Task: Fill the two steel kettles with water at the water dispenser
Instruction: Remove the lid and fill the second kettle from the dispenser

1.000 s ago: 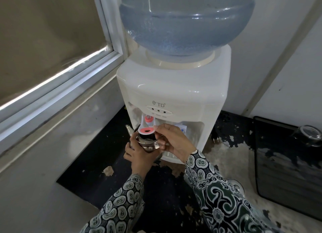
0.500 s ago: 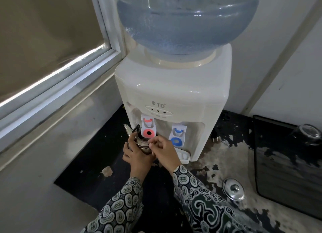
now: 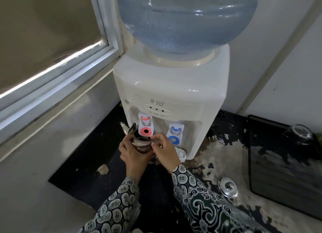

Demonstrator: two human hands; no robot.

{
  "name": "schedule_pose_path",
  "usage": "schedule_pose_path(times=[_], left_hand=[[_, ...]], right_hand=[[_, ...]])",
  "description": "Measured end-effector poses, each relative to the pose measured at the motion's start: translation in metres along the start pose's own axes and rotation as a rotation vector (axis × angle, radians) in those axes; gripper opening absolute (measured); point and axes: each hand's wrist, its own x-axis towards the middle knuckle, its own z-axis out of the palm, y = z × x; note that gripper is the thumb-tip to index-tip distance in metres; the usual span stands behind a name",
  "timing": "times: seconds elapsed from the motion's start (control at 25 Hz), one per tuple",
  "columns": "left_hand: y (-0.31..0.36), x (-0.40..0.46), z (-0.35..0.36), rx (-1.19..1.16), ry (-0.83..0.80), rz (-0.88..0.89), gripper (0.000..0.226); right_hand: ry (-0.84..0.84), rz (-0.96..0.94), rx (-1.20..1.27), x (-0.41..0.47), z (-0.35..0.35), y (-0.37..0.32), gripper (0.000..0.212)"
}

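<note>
A kettle (image 3: 141, 144) is gripped by the left hand (image 3: 134, 154) and pinched at its rim by the right hand (image 3: 165, 151) under the dispenser (image 3: 174, 86) on a worn black surface (image 3: 83, 164); 1 lid (image 3: 227, 186) is seen nearby.

Perhaps an office pantry, water dispenser (image 3: 171, 100), worn counter (image 3: 209, 164), window (image 3: 52, 41)

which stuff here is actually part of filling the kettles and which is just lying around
In use: steel kettle under the red tap, held by left hand and right hand; water dispenser; water bottle; steel lid, probably the kettle's.

Lying about: blue tap, black tray, glass jar.
</note>
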Motion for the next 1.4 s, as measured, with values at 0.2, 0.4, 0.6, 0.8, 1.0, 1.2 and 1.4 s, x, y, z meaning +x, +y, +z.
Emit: schedule_pose_path(times=[0.2, 0.4, 0.6, 0.8, 1.0, 1.2, 1.4], left_hand=[[-0.018, -0.016, -0.005, -0.097, 0.035, 0.058, 0.086], [-0.039, -0.042, -0.010, -0.150, -0.013, 0.052, 0.095], [-0.056, -0.086, -0.006, -0.145, -0.078, 0.078, 0.096], [-0.050, -0.129, 0.011, -0.123, -0.150, 0.124, 0.093], [-0.045, -0.178, 0.028, -0.084, -0.148, 0.102, 0.098], [-0.049, -0.207, 0.041, -0.060, -0.063, -0.013, 0.096], [-0.047, -0.211, 0.034, 0.022, -0.107, 0.013, 0.089]], right_hand=[[0.005, -0.057, 0.008, -0.033, -0.006, 0.019, 0.020], [0.006, 0.061, 0.035, -0.050, -0.014, 0.041, 0.009], [0.001, 0.081, 0.025, -0.070, -0.025, 0.063, 0.030], [0.001, 0.121, -0.027, -0.093, -0.055, 0.087, 0.030], [-0.021, 0.169, -0.012, -0.121, -0.084, 0.102, 0.025], [-0.022, 0.042, -0.289, -0.131, -0.131, 0.120, 0.027], [0.114, 0.040, -0.764, -0.117, -0.184, 0.158, 0.039]])
